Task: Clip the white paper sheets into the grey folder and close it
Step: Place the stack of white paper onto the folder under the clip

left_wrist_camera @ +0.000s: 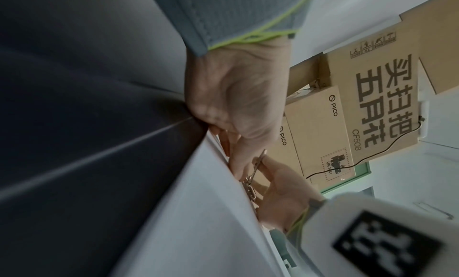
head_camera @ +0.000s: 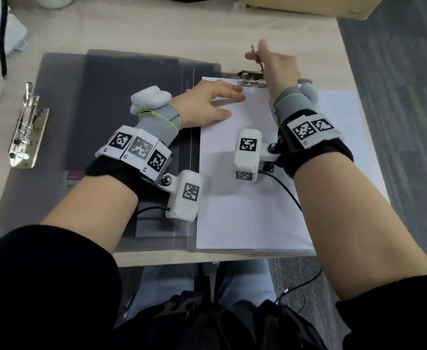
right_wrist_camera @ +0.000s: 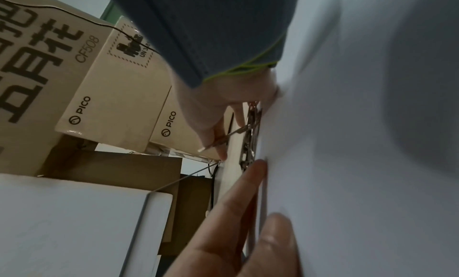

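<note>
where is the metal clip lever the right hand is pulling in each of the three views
Head: clip lever top centre-right, pinched by the right hand beyond the paper's far edge.
Left wrist: lower centre, between both hands.
Right wrist: centre, in the fingers.
Shared landmark: the cardboard boxes behind it.

Spare metal clip [head_camera: 27,127] left; cardboard boxes [left_wrist_camera: 320,132] behind.
</note>
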{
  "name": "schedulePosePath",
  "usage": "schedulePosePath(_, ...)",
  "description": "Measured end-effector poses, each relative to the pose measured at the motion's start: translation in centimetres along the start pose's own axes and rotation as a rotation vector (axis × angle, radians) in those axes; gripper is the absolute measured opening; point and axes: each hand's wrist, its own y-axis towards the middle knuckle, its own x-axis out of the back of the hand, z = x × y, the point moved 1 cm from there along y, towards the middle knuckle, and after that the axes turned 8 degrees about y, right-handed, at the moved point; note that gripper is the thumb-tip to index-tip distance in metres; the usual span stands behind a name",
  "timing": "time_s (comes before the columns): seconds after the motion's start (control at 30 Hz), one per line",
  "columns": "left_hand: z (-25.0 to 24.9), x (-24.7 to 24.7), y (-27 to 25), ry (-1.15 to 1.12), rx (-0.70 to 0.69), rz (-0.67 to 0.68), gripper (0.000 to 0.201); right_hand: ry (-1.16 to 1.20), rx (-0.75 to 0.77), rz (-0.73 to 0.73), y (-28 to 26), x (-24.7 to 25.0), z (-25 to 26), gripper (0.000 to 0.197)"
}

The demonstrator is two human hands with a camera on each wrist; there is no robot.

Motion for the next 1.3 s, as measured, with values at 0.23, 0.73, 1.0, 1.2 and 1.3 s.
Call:
schedulePosePath(0.23, -0.4, 0.1, -0.2, -0.018, -0.006, 0.014, 0.059, -0.146, -0.018, 0.007, 1.7, -1.0, 0.0, 0.049)
schedulePosePath(0.73, -1.7, 0.0, -1.0, 0.015, 0.073, 0.009, 0.061, -0.407, 0.058, 0.035, 0.8, -1.3, -0.8, 0.065)
schedulePosePath(1.0, -5.2, -0.6, -2.7, 0.247, 0.214, -0.036, 0.055, -0.398, 0.048, 0.057, -3.3, 2.4, -2.5, 0.06)
schedulePosePath(1.2, -7.6, -3.2, -3.9, 0.284, 0.173, -0.002, 0.051, -0.334, -0.021, 0.06, -7.3, 5.6, -4.5, 0.059)
schedulePosePath(1.3, -9.8, -5.0, -4.8, 0.272, 0.121, 0.009, 0.047, -0.29, -0.049, -0.001, -9.4, 7.2, -6.1, 0.054)
